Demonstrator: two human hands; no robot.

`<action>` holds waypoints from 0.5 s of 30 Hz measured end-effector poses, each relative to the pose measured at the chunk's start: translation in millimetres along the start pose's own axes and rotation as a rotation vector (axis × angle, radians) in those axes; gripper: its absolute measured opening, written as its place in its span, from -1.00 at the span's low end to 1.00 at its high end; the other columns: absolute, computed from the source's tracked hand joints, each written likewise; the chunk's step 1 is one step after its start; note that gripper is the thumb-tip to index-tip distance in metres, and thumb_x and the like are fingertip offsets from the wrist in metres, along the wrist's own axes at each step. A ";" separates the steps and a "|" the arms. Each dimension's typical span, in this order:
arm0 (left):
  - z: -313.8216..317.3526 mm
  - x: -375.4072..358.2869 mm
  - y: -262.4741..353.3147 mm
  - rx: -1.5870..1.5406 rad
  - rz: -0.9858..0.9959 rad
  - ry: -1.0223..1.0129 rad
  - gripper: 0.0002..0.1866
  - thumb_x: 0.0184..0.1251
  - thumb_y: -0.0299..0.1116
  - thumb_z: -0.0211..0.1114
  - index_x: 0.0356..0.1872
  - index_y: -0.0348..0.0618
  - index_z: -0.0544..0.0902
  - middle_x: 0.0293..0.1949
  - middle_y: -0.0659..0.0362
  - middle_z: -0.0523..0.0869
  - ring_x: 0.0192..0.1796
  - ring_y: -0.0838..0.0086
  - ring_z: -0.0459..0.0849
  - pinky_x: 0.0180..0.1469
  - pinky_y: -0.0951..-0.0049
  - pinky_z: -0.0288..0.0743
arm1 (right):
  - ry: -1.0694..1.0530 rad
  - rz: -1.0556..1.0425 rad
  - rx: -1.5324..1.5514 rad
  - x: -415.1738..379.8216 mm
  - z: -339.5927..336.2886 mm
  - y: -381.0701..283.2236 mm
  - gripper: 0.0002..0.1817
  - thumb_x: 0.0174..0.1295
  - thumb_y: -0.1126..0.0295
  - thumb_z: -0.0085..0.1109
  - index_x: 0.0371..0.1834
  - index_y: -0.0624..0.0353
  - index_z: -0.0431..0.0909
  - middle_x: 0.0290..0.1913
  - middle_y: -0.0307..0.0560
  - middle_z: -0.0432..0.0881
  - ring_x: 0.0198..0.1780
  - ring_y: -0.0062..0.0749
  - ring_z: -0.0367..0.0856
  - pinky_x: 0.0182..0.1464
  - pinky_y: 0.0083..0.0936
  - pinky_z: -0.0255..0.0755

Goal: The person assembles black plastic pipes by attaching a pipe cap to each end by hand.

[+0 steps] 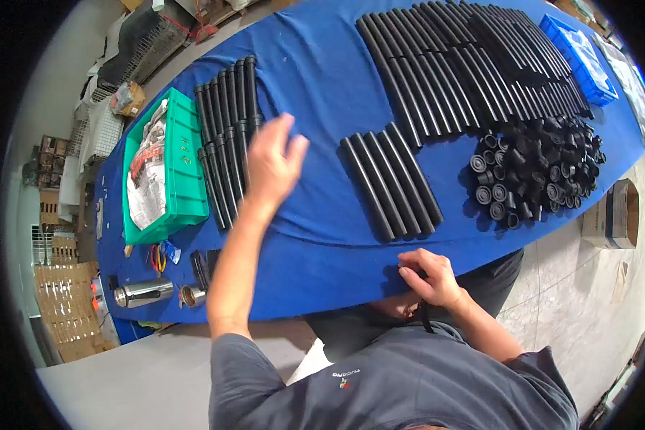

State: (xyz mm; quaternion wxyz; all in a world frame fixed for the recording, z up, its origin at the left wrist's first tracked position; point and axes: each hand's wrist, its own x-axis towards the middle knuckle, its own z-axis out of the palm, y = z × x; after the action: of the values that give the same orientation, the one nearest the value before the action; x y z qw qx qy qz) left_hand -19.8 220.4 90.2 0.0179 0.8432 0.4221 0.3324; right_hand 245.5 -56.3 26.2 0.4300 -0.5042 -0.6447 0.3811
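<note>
My left hand (274, 161) is over the blue cloth at the right edge of a row of black tubes with wider capped ends (229, 136). Its thumb stands apart from the fingers and nothing shows in it; the hand is slightly blurred. At the table's near edge rests my right hand (433, 278), loosely curled, with a gap between thumb and fingers and no object visible there. Ahead of it lies a small group of plain black tubes (392, 183), side by side. A heap of black round caps (534, 172) sits to their right.
Many more black tubes (444, 68) cover the far right, beside a blue crate (580, 61). A green crate (186, 172) holding newspaper stands at left. Near it lie pliers (158, 258), a shiny metal cylinder (143, 294) and a metal ring (192, 296). A cardboard box (613, 215) is on the floor.
</note>
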 end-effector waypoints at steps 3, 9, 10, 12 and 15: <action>30.2 -58.8 67.0 -0.109 0.066 -0.106 -0.44 0.40 -0.16 0.44 0.32 -0.27 0.62 0.29 -0.18 0.65 0.33 -0.06 0.62 0.38 0.08 0.50 | -0.004 0.014 0.022 -1.6 0.1 0.7 -0.73 0.34 0.42 0.35 0.02 0.35 0.64 -0.20 0.10 0.74 -0.25 -0.11 0.81 -0.18 -0.33 0.68; 59.9 -110.5 104.2 -0.030 0.031 -0.226 -0.50 0.55 -0.13 0.25 0.42 -0.07 0.58 0.44 -0.20 0.49 0.44 -0.13 0.49 0.49 0.00 0.35 | 0.002 0.024 0.073 -5.8 -0.6 -2.5 -0.73 0.38 0.40 0.32 0.04 0.32 0.65 -0.19 0.09 0.76 -0.19 -0.16 0.82 -0.11 -0.31 0.67; 60.1 -111.9 101.7 -0.047 0.023 -0.161 -0.55 0.54 -0.15 0.27 0.33 -0.11 0.63 0.35 -0.18 0.57 0.37 -0.10 0.55 0.42 0.01 0.41 | 0.016 0.007 0.071 -6.0 0.7 -1.4 -0.73 0.38 0.40 0.32 0.05 0.31 0.66 -0.20 0.07 0.76 -0.20 -0.18 0.82 -0.13 -0.33 0.67; 58.2 -109.7 95.2 -0.064 -0.056 -0.064 -0.65 0.50 -0.16 0.33 0.11 -0.18 0.71 0.11 -0.10 0.71 0.18 0.00 0.66 0.26 0.03 0.50 | 0.039 -0.044 0.060 -6.0 2.5 5.5 -0.71 0.38 0.38 0.34 0.07 0.30 0.66 -0.21 0.05 0.76 -0.20 -0.19 0.82 -0.15 -0.33 0.66; 51.7 -100.6 94.7 -0.053 -0.427 -0.066 -0.50 0.34 0.01 0.49 0.08 -0.14 0.63 -0.45 0.15 0.74 -0.38 0.13 0.74 -0.20 0.07 0.60 | 0.027 -0.047 0.072 -6.5 2.5 6.8 -0.71 0.39 0.36 0.35 0.07 0.29 0.66 -0.21 0.05 0.76 -0.20 -0.18 0.81 -0.16 -0.31 0.66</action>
State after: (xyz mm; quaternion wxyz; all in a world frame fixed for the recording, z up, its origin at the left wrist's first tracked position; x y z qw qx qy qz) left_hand 33.8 99.6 24.4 0.1240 0.7443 0.5815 0.3043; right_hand 246.1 -61.4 18.0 0.4652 -0.4784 -0.6363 0.3870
